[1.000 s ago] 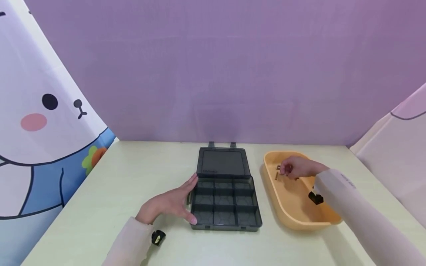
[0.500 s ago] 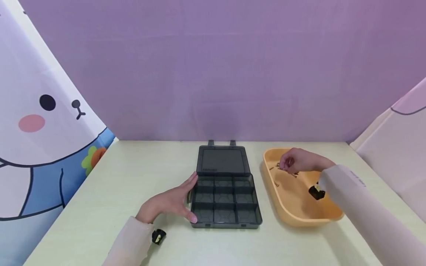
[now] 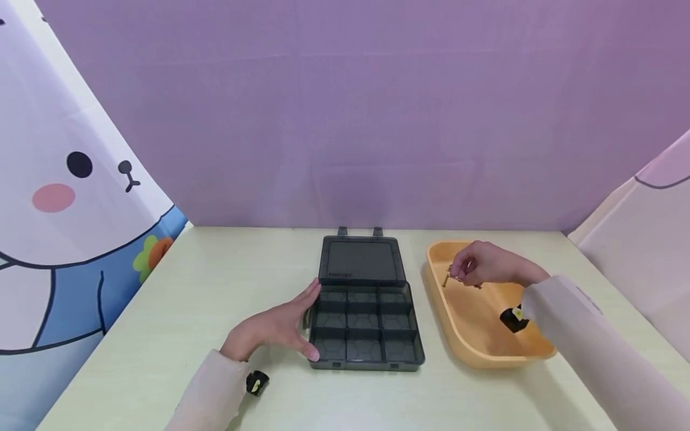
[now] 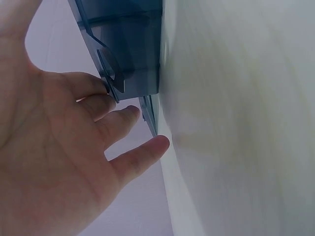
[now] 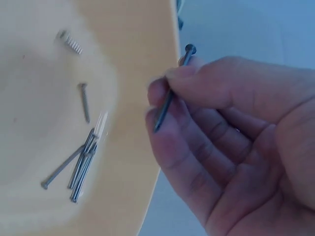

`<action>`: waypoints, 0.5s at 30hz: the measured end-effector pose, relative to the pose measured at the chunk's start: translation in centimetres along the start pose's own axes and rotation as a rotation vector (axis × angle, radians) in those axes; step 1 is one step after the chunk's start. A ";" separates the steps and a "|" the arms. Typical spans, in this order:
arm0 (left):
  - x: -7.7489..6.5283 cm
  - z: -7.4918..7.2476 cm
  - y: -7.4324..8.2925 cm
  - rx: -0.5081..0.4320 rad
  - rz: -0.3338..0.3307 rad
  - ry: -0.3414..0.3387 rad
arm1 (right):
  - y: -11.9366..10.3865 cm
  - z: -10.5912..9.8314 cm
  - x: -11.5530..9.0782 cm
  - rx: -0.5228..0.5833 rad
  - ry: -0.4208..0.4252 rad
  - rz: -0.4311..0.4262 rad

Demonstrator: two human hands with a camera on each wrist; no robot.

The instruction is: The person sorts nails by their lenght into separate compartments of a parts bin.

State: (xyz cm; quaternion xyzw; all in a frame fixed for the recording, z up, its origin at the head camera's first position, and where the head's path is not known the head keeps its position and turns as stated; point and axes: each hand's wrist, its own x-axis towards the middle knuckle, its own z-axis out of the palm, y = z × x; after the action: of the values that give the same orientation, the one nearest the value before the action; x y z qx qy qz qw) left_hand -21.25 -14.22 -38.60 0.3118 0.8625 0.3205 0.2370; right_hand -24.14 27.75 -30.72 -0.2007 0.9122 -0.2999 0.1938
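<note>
My right hand [image 3: 482, 263] is over the far end of the orange tray [image 3: 458, 347]. Between thumb and fingertips it pinches a dark metal nail [image 5: 170, 96], seen plainly in the right wrist view. Several loose nails [image 5: 81, 164] lie in the tray, near a short screw [image 5: 70, 42] and another thin screw or nail [image 5: 84, 103]. My left hand [image 3: 280, 326] rests against the left side of the dark compartment box [image 3: 366, 365], thumb and fingers spread. In the left wrist view its fingers look mostly straight beside the box wall.
The box's lid [image 3: 362, 260] lies folded back behind the compartments, its two latches pointing to the rear. Box and tray stand side by side on a pale table [image 3: 242, 263]. A purple cloth [image 3: 345, 120] hangs behind the table.
My right hand has lifted slightly and shifted a little within the tray's far end, and small metal pieces there have moved. The left hand stays at the box.
</note>
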 end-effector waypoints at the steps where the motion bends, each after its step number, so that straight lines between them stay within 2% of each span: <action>1: 0.0 0.0 0.0 0.003 0.003 0.000 | -0.2 0.1 -0.1 -0.001 0.010 -0.002; 7: -0.1 0.0 0.1 0.010 0.014 0.005 | -1.1 0.4 -0.4 0.008 0.052 -0.008; 15: -0.1 0.1 0.0 0.003 0.007 0.007 | -1.5 1.1 -0.5 0.060 0.048 -0.044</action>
State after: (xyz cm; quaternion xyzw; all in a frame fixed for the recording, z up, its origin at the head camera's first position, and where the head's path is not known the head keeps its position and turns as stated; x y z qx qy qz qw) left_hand -21.12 -14.27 -38.59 0.3142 0.8627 0.3210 0.2324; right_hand -22.84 26.36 -30.48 -0.2075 0.9026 -0.3359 0.1713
